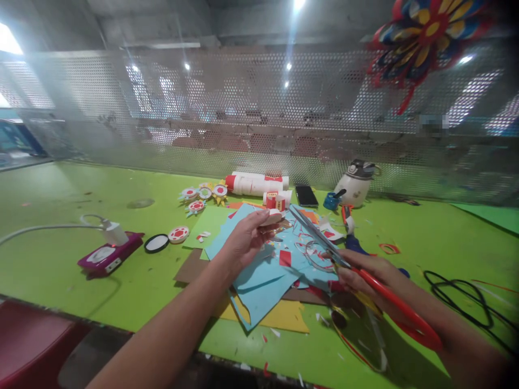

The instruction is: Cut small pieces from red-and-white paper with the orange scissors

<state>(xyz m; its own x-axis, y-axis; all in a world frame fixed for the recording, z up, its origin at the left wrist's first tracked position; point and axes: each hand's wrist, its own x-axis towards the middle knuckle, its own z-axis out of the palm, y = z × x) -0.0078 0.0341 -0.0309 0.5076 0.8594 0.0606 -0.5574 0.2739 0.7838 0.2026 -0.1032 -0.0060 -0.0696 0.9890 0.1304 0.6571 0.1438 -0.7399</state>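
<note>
Mid-cut, by the look of it — trimming a small paper piece with scissors over a heap of scraps at the centre of the frame.

Left hand [245, 237], centre of the frame, fingers pinched together on a small white-and-red paper piece [272, 217], lifted clear of the pile and tilted toward the blades. Right hand [365, 275], lower right, closed around the red handles of the scissors [357, 270]; blades slanting up and left, tips just right of the held piece, seemingly not yet biting into it. Whether the blades stand parted or together — cannot tell, too blurred.

Below both hands, a spread of blue paper sheets [259, 281] over a yellow sheet [284, 319] and a brown one, strewn with red and white offcuts, all on the green table [60, 189]. Upper centre: finished paper rosettes [203, 194], a white glue bottle [255, 185] lying on its side, a dark phone [306, 195], a white kettle [354, 183]. Left of centre: a magenta device [107, 256] with a white plug and cable, a round black lid [157, 243] beside it. Far right: a loop of black cable [458, 297].

Next move, as a judgement: needs the piece's edge fed between the blades, held steady and flat in the pinch, fingertips kept back from the cutting line — then a short, controlled snip.
</note>
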